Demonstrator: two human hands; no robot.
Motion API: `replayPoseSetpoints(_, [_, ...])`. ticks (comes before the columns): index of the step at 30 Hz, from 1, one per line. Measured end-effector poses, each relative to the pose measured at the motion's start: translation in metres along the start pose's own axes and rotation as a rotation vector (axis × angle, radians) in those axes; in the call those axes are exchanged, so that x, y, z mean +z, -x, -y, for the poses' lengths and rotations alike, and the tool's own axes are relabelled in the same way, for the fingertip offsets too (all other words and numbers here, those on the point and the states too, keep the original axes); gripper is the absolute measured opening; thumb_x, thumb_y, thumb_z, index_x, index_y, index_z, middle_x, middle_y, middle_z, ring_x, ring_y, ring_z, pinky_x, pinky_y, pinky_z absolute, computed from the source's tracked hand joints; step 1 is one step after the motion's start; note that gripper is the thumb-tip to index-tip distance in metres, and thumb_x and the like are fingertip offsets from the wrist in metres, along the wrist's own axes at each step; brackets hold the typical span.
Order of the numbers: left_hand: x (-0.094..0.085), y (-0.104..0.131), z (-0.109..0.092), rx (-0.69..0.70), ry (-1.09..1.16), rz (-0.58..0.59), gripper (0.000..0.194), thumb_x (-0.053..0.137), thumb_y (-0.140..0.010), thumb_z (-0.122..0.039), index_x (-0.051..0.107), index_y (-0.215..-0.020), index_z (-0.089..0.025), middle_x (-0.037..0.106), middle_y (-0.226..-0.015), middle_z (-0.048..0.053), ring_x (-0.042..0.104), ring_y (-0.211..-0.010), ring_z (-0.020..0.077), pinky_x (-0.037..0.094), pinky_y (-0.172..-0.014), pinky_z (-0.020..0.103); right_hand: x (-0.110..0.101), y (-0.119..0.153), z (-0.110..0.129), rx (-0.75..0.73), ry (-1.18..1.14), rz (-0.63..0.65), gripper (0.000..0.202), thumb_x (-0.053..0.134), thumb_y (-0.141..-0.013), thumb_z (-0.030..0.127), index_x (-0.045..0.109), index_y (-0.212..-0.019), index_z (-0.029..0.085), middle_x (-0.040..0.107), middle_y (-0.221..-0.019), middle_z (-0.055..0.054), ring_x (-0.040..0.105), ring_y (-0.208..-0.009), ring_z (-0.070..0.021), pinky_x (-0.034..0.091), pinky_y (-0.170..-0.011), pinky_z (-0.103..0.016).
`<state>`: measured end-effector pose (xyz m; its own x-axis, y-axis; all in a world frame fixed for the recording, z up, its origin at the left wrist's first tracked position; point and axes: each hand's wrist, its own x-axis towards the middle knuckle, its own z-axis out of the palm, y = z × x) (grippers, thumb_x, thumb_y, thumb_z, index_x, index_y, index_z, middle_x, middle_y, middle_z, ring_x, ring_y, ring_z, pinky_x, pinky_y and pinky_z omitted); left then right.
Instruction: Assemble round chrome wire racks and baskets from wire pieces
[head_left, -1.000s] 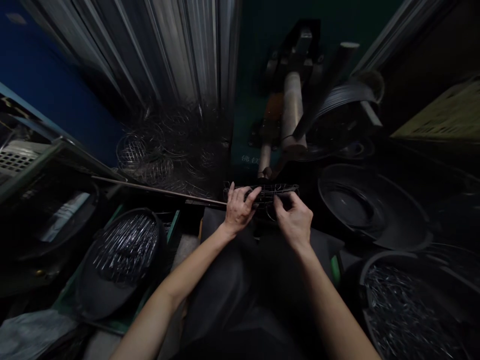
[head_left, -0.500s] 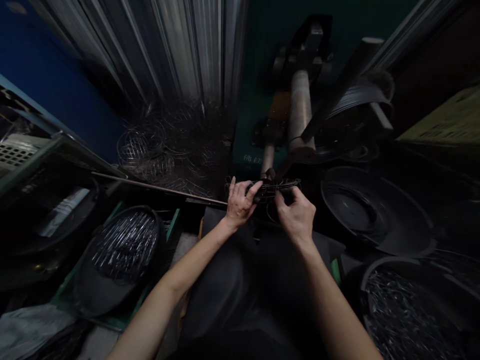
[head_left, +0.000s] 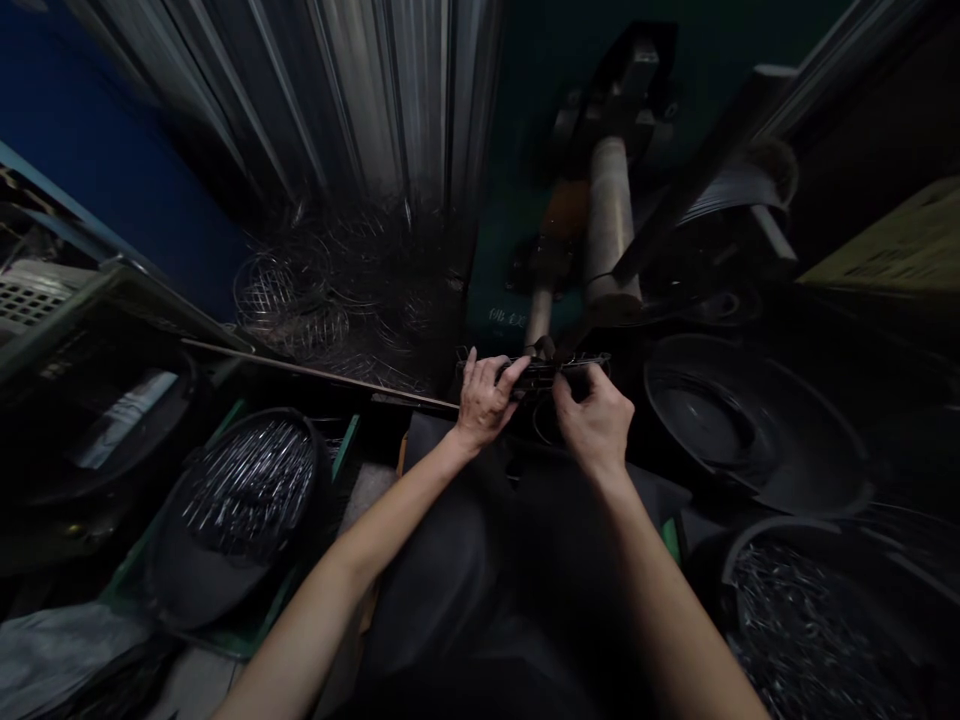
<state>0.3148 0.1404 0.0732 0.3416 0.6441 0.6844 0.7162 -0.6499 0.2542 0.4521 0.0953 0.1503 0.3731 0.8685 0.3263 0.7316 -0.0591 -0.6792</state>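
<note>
A dark wire frame [head_left: 537, 379] lies between my two hands, close to the lower end of a green machine [head_left: 499, 290]. My left hand [head_left: 484, 400] grips its left part, thumb and fingers closed around the wires. On the right, my right hand [head_left: 598, 420] pinches the frame between thumb and fingers. The machine's metal rod [head_left: 538, 315] comes down right behind the wires, at the middle of the frame. Whether the rod's tip touches the frame is too dark to tell. A thicker metal cylinder [head_left: 611, 210] stands above my right hand.
To the left, a black bowl of short metal rods [head_left: 251, 480] rests in a green crate [head_left: 259, 640]. Wire baskets or rings [head_left: 292, 300] pile up behind a low ledge. At right are a black basin [head_left: 810, 440] and a tub of small metal pieces [head_left: 810, 630].
Both hands hold the wire frame much as before. The machine parts appear slightly further right in the view, and the frame looks a little tilted differently.
</note>
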Motion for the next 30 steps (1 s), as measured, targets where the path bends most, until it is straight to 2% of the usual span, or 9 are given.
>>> replayPoseSetpoints(5, [0.0022,-0.0015,0.0005,-0.039,0.020,0.056,0.056,0.062,-0.080,-0.022,0.044,-0.133,-0.024,0.056,-0.115,0.007,0.056,-0.109,0.0231,0.033,-0.112,0.055,0.0017,-0.0031,-0.0020,-0.007,0.011,0.001,0.025,0.045,-0.078,0.044,0.055,-0.074,0.021,0.063,-0.069,-0.005,0.051,-0.056,-0.0166,0.040,-0.060,-0.029])
replayPoseSetpoints(18, [0.0059,0.0050,-0.0008,-0.049,0.072,0.048,0.056,0.061,-0.081,-0.022,0.042,-0.133,-0.023,0.055,-0.115,0.008,0.055,-0.112,0.0226,0.030,-0.114,0.053,0.0032,0.0032,-0.0025,0.006,0.005,-0.004,0.023,0.046,-0.080,0.041,0.056,-0.078,0.020,0.066,-0.076,-0.007,0.057,-0.062,-0.0180,0.042,-0.064,-0.030])
replayPoseSetpoints(23, [0.0075,0.0055,-0.0007,-0.052,0.093,0.017,0.055,0.061,-0.082,-0.024,0.041,-0.134,-0.021,0.055,-0.114,0.008,0.055,-0.110,0.0223,0.029,-0.114,0.052,0.0032,0.0034,-0.0031,0.019,0.013,-0.007,0.021,0.048,-0.078,0.040,0.057,-0.077,0.020,0.065,-0.072,-0.006,0.056,-0.060,-0.0179,0.042,-0.062,-0.030])
replayPoseSetpoints(30, [0.0065,0.0040,-0.0013,-0.084,0.058,0.053,0.056,0.063,-0.081,-0.024,0.042,-0.133,-0.022,0.056,-0.115,0.008,0.056,-0.111,0.0218,0.030,-0.114,0.051,0.0045,0.0049,-0.0059,-0.011,-0.016,-0.022,0.023,0.049,-0.078,0.040,0.059,-0.079,0.020,0.067,-0.076,-0.006,0.058,-0.063,-0.0184,0.042,-0.064,-0.030])
